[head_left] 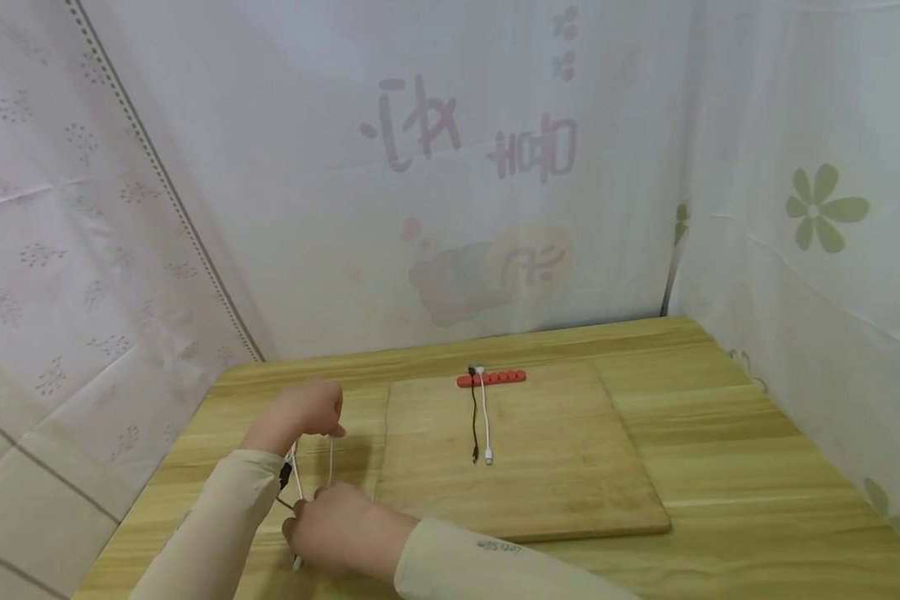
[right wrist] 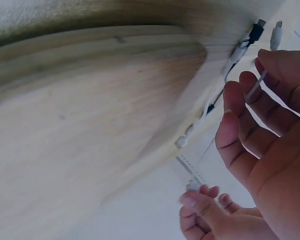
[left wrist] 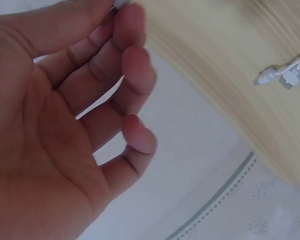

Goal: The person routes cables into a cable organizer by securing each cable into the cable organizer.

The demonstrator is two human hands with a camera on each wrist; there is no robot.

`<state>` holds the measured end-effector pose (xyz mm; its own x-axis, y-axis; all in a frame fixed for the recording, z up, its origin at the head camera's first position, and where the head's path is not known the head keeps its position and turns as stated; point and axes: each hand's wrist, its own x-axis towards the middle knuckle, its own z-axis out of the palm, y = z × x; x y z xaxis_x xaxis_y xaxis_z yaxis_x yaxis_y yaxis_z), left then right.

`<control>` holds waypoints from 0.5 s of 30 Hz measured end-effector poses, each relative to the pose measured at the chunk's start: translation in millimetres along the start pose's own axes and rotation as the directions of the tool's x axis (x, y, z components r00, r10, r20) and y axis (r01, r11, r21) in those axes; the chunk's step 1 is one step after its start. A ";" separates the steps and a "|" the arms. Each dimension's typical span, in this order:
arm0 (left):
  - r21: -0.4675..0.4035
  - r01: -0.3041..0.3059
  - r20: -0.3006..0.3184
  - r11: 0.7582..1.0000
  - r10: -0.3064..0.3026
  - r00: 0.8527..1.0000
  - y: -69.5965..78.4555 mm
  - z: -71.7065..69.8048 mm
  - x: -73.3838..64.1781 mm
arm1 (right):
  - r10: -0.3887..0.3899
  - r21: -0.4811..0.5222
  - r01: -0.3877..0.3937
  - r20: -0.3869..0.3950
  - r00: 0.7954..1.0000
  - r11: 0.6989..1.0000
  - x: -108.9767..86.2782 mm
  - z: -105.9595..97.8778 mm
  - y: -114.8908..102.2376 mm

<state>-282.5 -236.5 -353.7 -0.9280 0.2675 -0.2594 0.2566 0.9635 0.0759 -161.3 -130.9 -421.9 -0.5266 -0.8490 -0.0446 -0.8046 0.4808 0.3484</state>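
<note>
**Left of the board (head_left: pixel 540 496), a white cable (head_left: pixel 332 462) held front to back**

Your left hand (head_left: pixel 303 408) pinches the far end, at its connector, between thumb and fingertips; your right hand (head_left: pixel 341 529) pinches it closer to you. The cable's long axis runs between them, roughly parallel to the black lead (head_left: pixel 473 421) and white lead (head_left: pixel 485 421) on the red strip (head_left: pixel 508 377). That strip sits near the board's far edge, to the right of and beyond both hands; your left looks the nearer. Other cables (left wrist: pixel 291 77) lie on the wood-grain table (head_left: pixel 757 500) beside your hands. Printed curtains (head_left: pixel 307 208) enclose the table's back and sides.
</note>
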 end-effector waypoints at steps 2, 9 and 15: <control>0.018 0.004 -0.038 1.000 -0.003 0.999 -0.4 -1.5 -0.2 | -0.008 0.000 0.008 -0.043 0.999 1.000 -2.6 -1.8 0.9; 0.011 0.004 -0.097 1.000 -0.003 0.995 0.3 -4.4 -3.3 | -0.036 -0.053 0.026 -0.197 0.980 0.998 -24.2 -11.5 16.7; -0.026 -0.045 -0.150 0.999 0.041 0.988 -3.5 -2.6 -1.3 | 0.003 0.026 0.002 -0.196 0.981 1.000 -44.8 -18.8 35.7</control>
<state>-282.9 -240.2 -351.1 -0.9467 0.3032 -0.1087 0.2913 0.9499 0.1128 -161.3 -79.8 -389.9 -0.4648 -0.8741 0.1412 -0.8125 0.4845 0.3242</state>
